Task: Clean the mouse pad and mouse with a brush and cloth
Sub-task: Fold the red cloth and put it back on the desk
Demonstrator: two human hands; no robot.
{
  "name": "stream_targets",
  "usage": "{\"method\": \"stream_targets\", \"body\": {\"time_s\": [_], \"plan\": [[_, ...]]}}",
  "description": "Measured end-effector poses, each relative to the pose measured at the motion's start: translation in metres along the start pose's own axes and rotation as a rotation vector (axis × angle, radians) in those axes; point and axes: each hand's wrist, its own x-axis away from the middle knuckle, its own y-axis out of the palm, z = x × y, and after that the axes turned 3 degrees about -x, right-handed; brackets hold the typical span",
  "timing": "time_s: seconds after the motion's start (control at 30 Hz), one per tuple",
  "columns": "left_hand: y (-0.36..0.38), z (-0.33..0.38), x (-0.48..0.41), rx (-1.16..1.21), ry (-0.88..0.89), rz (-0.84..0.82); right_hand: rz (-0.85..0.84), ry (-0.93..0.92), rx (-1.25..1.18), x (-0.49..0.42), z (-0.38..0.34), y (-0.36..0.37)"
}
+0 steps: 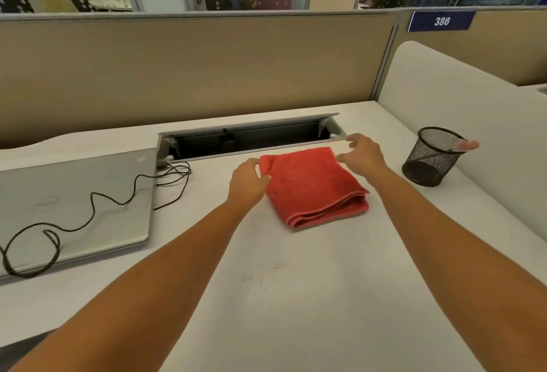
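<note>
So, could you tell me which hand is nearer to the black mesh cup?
Right. The right hand is left of the mesh cup, at the red cloth's far corner; the left hand is farther off, at the cloth's left edge.

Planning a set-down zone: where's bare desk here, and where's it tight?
Free: the wide near desk between the forearms, in front of the red cloth; the patch near side of the mesh cup, outside the right forearm. Tight: left, laptop and cable; back, open cable tray, with left hand and right hand at the cloth.
</note>
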Motion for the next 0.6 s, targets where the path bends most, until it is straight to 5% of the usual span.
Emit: {"method": "stream_targets", "body": {"time_s": [0.13, 0.27, 0.6], "plan": [[0.023, -0.015, 0.002, -0.268, 0.187, -0.057, -0.046, -0.210, 0.129, 0.020, -0.003, 0.043], [0.038, -0.030, 0.003, -0.536, 0.223, -0.168, -0.239, -0.231, 0.358, 0.037, 0.005, 0.084], [0.062, -0.016, -0.003, -0.524, 0.231, -0.150, -0.161, -0.276, 0.505, 0.012, 0.036, 0.091]]}}
